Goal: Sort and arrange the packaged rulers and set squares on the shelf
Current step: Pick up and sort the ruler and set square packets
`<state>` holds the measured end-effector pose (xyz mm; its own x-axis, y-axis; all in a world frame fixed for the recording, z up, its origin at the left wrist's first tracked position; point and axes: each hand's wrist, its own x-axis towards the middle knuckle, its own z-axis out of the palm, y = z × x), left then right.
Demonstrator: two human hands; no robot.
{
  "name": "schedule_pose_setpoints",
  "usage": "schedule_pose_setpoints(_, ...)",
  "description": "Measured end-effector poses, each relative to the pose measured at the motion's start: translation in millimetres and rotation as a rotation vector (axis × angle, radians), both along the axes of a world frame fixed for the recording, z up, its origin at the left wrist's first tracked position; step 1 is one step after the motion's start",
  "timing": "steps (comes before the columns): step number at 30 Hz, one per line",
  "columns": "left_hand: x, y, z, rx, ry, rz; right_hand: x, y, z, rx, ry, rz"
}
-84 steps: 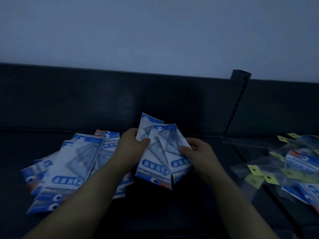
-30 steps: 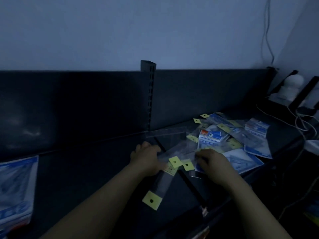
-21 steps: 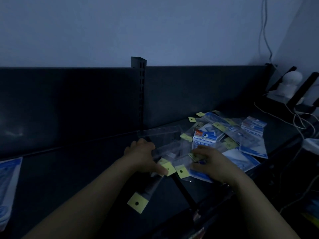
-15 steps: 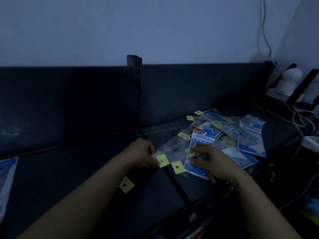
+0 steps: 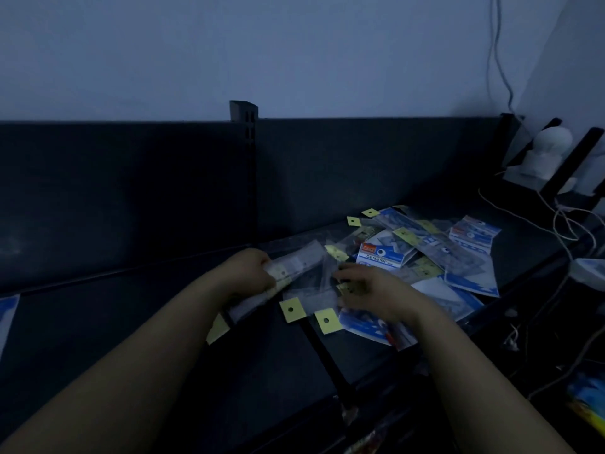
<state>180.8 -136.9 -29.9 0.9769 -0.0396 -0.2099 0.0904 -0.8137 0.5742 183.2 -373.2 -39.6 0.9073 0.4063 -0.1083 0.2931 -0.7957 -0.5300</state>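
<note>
Several clear ruler packets [image 5: 301, 262] sit gripped in my left hand [image 5: 250, 273], long axis pointing toward the shelf's [image 5: 131, 322] back-right corner, while my right hand [image 5: 376, 290], grip unclear, lies nearer the set-square pile [image 5: 386, 257].

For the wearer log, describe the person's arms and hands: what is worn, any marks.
Both arms are bare: no sleeve shows on the left forearm or the right forearm up to the frame's edge. The left hand and right hand wear no gloves. No watch, bracelet or ring shows, though the light is dim.
</note>
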Motion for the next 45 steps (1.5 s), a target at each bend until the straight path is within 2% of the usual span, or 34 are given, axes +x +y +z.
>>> schedule_pose_setpoints(5, -1, 20, -2, -0.173, 0.037, 0.127, 18, 18, -2, -0.082, 0.002, -0.063)
schedule_pose_setpoints(10, -6, 33, -6, -0.328, 0.044, 0.272, 24, 37, 1, 0.103, 0.117, -0.041)
schedule_pose_setpoints(16, -9, 44, -8, -0.428, 0.062, 0.313, 27, 66, 3, 0.136, 0.14, -0.058)
schedule_pose_setpoints(22, -14, 60, -13, -0.446, 0.02, 0.352, 40, 84, 5, -0.008, 0.173, -0.163)
schedule_pose_setpoints(29, -23, 61, -21, -0.357, -0.054, 0.325, 36, 98, 4, 0.012, 0.201, -0.164)
schedule_pose_setpoints(32, -28, 61, -21, -0.439, -0.057, 0.347, 33, 96, 6, 0.013, 0.199, -0.158)
schedule_pose_setpoints(34, -33, 61, -19, -0.562, -0.054, 0.365, 32, 93, 11, 0.024, 0.193, -0.151)
schedule_pose_setpoints(39, -41, 67, -3, -0.766, -0.126, 0.392, 34, 87, 22, 0.227, 0.171, -0.188)
schedule_pose_setpoints(45, -49, 72, 14, -0.88, -0.234, 0.463, 38, 90, 39, 0.531, -0.054, -0.257)
